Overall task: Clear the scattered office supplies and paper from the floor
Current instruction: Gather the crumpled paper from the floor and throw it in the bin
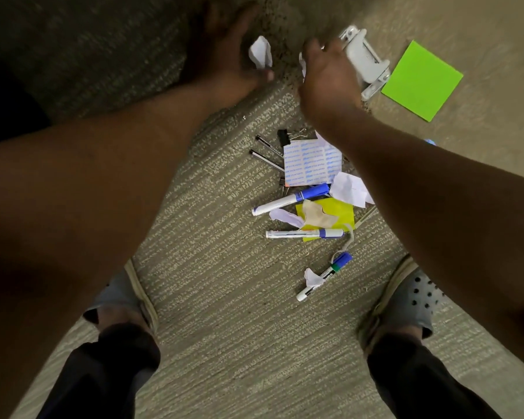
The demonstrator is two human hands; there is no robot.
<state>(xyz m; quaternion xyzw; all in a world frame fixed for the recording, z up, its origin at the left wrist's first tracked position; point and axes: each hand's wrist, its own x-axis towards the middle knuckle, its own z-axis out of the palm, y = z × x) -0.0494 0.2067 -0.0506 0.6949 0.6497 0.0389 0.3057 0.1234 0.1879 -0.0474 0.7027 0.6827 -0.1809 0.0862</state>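
on the ribbed grey-beige carpet floor [224, 297], between two feet in grey perforated clogs [412, 300], lies a loose heap of supplies: three white markers with blue caps [291, 201], a square yellow sticky-note pad [339, 211] with a torn beige scrap [318, 216] on it, a white sheet printed with rows of blue text [312, 161], two thin black pens [266, 155] poking out from under that sheet, a black binder clip [283, 137] just beside its top corner, and crumpled white paper scraps [350, 189] at the heap's right edge.

farther out, well apart from the heap, sits a crumpled white paper ball [261, 52] and a light grey metal hole punch [365, 60], with a bright green square sticky-note pad [422, 80] just beside the punch.

left hand [224, 55] reaches to the paper ball, fingers stretched and relaxed, thumb tip just below the ball; cannot tell whether touching, nothing gripped. right hand [327, 77] lies over the near end of the hole punch, fingers curled down toward it; cannot tell whether gripping or merely resting on it, fingertips hidden.
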